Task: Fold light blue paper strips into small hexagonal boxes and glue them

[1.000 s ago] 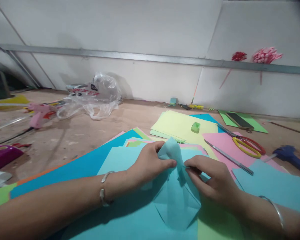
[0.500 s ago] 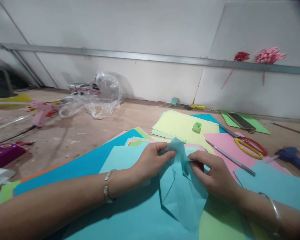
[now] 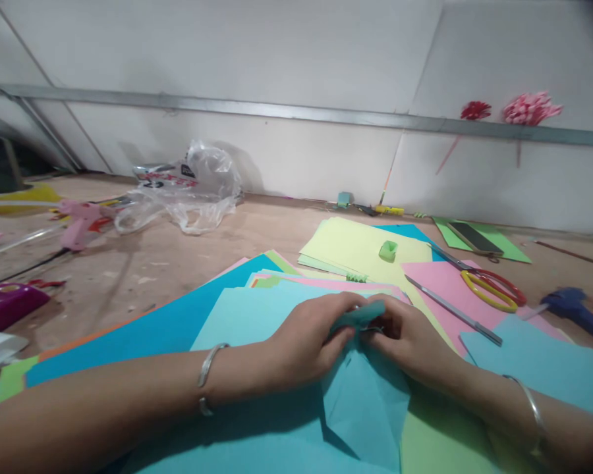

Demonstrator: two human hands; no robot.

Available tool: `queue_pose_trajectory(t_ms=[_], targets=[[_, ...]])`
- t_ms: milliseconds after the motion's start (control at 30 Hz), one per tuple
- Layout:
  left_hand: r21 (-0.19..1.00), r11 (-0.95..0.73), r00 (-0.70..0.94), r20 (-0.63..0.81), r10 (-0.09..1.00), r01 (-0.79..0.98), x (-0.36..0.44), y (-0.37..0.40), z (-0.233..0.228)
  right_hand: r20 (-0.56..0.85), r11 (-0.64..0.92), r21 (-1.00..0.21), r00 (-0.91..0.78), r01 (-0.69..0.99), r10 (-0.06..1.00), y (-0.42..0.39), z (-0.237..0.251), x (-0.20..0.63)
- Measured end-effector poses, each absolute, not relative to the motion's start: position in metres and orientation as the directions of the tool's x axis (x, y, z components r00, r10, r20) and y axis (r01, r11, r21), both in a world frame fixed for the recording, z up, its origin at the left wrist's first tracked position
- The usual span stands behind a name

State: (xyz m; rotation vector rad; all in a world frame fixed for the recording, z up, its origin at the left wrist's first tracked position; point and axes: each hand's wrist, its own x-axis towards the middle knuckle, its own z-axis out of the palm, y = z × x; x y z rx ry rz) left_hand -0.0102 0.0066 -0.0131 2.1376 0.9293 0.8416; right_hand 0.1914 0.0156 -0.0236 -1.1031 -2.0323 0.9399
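Observation:
A folded light-blue sheet of paper (image 3: 368, 401) stands between my two hands, its upper end bent over and creased. My left hand (image 3: 311, 336) pinches that top end from the left, thumb in front. From the right, my right hand (image 3: 405, 332) grips the same end, its fingertips partly hidden behind the fold. Beneath lie larger light-blue sheets (image 3: 247, 316) on a fanned pile with a darker blue sheet (image 3: 153, 316). Close to my right hand, a grey pen or knife-like stick (image 3: 454, 309) rests on pink paper (image 3: 425, 273).
Scissors (image 3: 491, 289) with red and yellow handles and a blue glue gun (image 3: 576, 309) lie at right. Yellow sheets (image 3: 346, 237) carry a small green folded piece (image 3: 388, 251). A phone (image 3: 474, 238) lies behind. At left are a plastic bag (image 3: 192, 191) and a pink glue gun (image 3: 82, 224).
Both hands have come closer together around the paper's top. That end, which stood up before, is now bent over and lower between the fingers.

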Motion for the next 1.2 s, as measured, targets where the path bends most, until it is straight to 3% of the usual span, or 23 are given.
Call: queue_pose_trajectory(t_ms=[200, 300, 467, 667, 933, 1067, 1200], targets=[[0.901, -0.290, 0.380, 0.157, 0.912, 0.323, -0.006, 0.001, -0.006, 0.151, 0.320, -0.837, -0.375, 0.444, 0.915, 0.018, -0.019, 0.194], [0.899, -0.199, 0.350, 0.054, 0.935, 0.391, -0.004, 0.006, -0.010, 0.152, 0.270, -0.858, -0.287, 0.437, 0.946, 0.023, -0.021, 0.196], [0.854, -0.247, 0.312, 0.105, 0.944, 0.459, -0.004, 0.014, -0.017, 0.099, 0.217, -0.870, -0.275, 0.443, 0.956, 0.026, -0.021, 0.195], [0.917, -0.252, 0.264, 0.172, 0.949, 0.310, -0.004, 0.017, -0.018, 0.157, 0.300, -0.837, -0.324, 0.458, 0.933, 0.024, -0.019, 0.195], [0.949, -0.197, 0.460, 0.065, 0.885, 0.247, -0.004, 0.007, -0.012, 0.136, 0.270, -0.831, -0.294, 0.487, 0.946, 0.024, -0.019, 0.198], [0.969, -0.139, 0.369, 0.055, 0.928, 0.205, -0.004, 0.009, -0.015, 0.137, 0.242, -0.832, -0.237, 0.499, 0.962, 0.027, -0.019, 0.199], [0.937, -0.215, 0.308, 0.126, 0.943, 0.275, -0.004, 0.017, -0.022, 0.115, 0.233, -0.853, -0.268, 0.467, 0.957, 0.026, -0.022, 0.197]])
